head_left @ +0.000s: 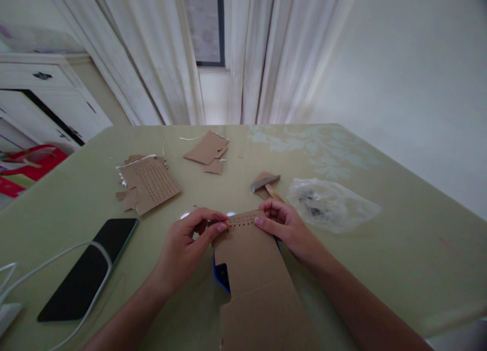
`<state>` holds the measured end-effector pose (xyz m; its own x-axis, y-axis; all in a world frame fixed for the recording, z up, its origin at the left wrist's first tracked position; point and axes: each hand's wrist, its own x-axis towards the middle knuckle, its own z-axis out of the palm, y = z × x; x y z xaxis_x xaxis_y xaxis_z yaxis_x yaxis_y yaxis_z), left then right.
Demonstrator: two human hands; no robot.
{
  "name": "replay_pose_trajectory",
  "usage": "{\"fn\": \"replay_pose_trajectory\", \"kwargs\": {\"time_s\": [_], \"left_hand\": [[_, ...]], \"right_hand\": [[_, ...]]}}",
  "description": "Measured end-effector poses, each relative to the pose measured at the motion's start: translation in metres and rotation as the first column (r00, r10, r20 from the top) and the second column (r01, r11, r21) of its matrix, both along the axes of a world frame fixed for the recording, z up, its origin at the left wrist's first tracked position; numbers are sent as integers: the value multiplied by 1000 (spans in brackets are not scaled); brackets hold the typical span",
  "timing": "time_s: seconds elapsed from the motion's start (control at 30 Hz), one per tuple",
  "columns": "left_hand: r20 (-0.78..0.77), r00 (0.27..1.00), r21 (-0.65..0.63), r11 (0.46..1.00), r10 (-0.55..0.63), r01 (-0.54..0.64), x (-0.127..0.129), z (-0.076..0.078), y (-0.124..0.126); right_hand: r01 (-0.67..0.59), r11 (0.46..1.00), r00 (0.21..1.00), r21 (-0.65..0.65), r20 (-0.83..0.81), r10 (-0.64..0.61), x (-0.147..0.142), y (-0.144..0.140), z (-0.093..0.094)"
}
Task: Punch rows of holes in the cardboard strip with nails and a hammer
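A long piece of brown cardboard (pixel 254 270) lies in front of me, with rows of small punched holes near its far edge. My left hand (pixel 190 239) is at its far left corner, thumb and forefinger pinched on a thin dark nail (pixel 217 218), mostly hidden by the fingers. My right hand (pixel 285 229) grips the far right corner, thumb on top and fingers curled round the edge. Under the cardboard shows a dark blue object (pixel 221 276), mostly covered. Just beyond my right hand lies a hammer (pixel 266 182) with a wooden handle.
A clear plastic bag (pixel 335 204) with small dark pieces sits at the right. Torn, hole-punched cardboard (pixel 150 183) lies at the left, with more scraps (pixel 207 148) farther back. A black phone (pixel 91 270) with a white cable (pixel 104 252) rests on the table (pixel 380 270).
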<state>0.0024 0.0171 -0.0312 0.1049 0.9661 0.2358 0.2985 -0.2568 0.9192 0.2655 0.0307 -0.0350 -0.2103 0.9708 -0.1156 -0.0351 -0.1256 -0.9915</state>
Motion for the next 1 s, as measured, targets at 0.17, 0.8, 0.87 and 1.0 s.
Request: {"fn": "replay_pose_trajectory", "kwargs": {"time_s": [0.17,0.8,0.87,1.0], "left_hand": [[-8,1000,18,1000,-8,8,1,1,0],[-27,1000,25,1000,15,-15,-2,1,-1],[8,1000,0,1000,29,-29,-1,0,-1],[50,998,-10,999,43,-42,0,1,-1]], "right_hand": [[-17,1000,1000,-19,-16,17,0,-1,0],[-8,1000,999,-5,-34,7,-2,0,0],[-11,1000,999,-7,-33,10,-2,1,0],[-3,1000,999,8,-37,3,-1,2,-1]]}}
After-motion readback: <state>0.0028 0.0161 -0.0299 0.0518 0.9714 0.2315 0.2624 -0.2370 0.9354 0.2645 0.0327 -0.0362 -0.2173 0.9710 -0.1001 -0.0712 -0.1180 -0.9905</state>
